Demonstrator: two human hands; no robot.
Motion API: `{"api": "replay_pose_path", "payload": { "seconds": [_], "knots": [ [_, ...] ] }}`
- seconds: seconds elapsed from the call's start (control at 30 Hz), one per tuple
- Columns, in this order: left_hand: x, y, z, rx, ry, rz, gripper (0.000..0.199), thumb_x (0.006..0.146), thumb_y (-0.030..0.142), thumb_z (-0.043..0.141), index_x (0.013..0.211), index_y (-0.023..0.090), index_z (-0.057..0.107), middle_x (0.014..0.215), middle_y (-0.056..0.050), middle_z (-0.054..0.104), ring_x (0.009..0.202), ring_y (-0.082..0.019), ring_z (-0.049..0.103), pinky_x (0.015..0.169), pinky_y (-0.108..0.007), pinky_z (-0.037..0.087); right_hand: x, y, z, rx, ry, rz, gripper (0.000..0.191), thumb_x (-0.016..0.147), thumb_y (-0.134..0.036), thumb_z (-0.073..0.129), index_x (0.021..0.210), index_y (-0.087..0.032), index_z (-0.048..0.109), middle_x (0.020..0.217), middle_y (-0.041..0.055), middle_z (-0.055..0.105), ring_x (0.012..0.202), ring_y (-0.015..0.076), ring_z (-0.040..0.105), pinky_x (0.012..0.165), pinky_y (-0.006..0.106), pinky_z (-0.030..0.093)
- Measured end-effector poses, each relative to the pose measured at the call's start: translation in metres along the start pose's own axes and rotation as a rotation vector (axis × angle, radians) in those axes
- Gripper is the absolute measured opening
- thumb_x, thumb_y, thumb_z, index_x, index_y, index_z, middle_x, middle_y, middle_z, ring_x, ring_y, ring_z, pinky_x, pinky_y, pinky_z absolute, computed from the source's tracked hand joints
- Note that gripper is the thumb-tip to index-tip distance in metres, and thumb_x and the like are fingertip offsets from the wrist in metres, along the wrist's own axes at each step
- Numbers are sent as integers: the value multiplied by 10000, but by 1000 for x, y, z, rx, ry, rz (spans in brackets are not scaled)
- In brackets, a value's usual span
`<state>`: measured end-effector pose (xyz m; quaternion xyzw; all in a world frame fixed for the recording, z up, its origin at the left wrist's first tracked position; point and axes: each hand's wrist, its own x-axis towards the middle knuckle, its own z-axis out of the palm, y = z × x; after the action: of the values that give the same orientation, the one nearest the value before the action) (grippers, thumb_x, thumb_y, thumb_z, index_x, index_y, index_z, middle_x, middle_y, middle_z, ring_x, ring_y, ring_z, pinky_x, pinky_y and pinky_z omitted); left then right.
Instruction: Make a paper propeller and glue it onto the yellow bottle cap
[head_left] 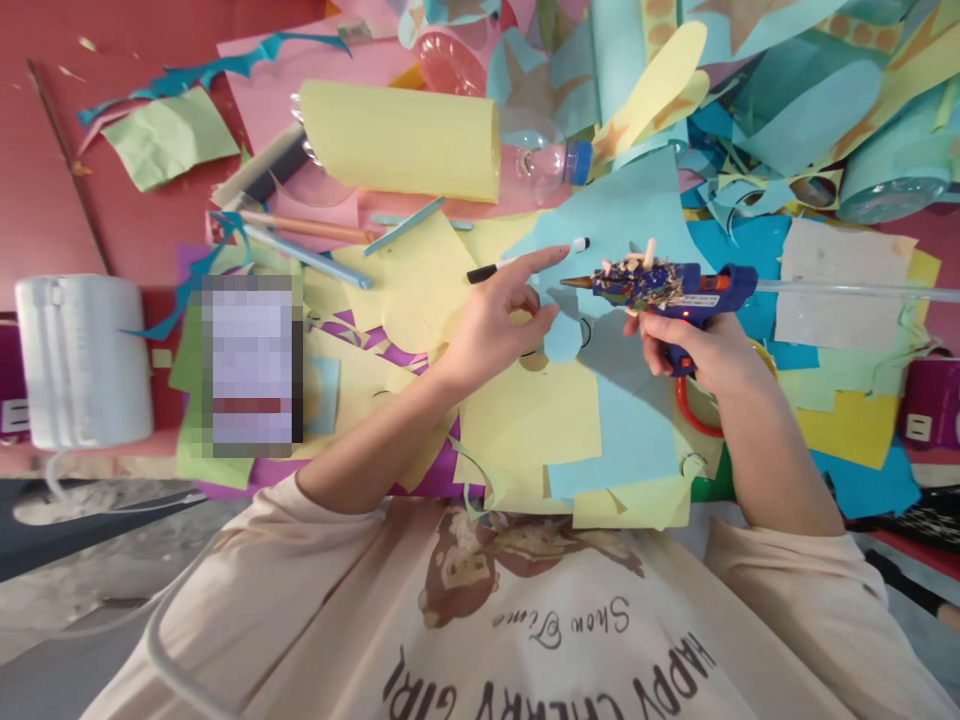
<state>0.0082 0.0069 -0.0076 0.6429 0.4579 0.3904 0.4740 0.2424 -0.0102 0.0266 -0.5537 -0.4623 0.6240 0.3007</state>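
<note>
My right hand grips a dark blue hot glue gun by its handle. Its nozzle points left toward my other hand, and dried glue and scraps crust its barrel. A long clear glue stick sticks out of its back end. My left hand hovers over the papers with its index finger stretched out and the thumb apart; I see nothing held in it. Below its thumb lies a small light blue paper piece. A black and white marker lies partly behind this hand.
A bottle wrapped in yellow paper lies at the back. Cut blue and yellow papers cover the table. On the left are a blurred phone, a white case and several pens. Red scissor handles show by my right wrist.
</note>
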Motion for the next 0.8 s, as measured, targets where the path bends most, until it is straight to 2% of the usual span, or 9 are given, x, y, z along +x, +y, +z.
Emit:
{"api": "replay_pose_path", "payload": {
  "seconds": [0.23, 0.57, 0.8],
  "knots": [
    [-3, 4, 1, 13, -24, 37, 501, 798, 126, 581, 1274, 282, 582, 1284, -24, 628, 644, -71, 544, 686, -266, 544, 0, 8, 3, -108, -52, 39, 273, 767, -450, 703, 679, -208, 610, 477, -30, 556, 389, 104, 462, 419, 265, 374],
    [-5, 0, 2, -2, -56, 43, 523, 815, 114, 587, 1306, 293, 564, 1304, -35, 605, 833, -127, 645, 702, -283, 563, 2, 4, 7, -105, -78, 17, 275, 753, -447, 697, 701, -206, 575, 482, -45, 520, 355, 87, 438, 407, 274, 340],
    [-5, -2, 2, 7, -48, 66, 527, 809, 111, 585, 1307, 282, 564, 1311, -41, 609, 769, -106, 636, 730, -289, 571, 2, 6, 6, -98, -77, 31, 246, 764, -423, 691, 707, -208, 586, 483, -51, 529, 354, 85, 441, 406, 268, 343]
  ]
}}
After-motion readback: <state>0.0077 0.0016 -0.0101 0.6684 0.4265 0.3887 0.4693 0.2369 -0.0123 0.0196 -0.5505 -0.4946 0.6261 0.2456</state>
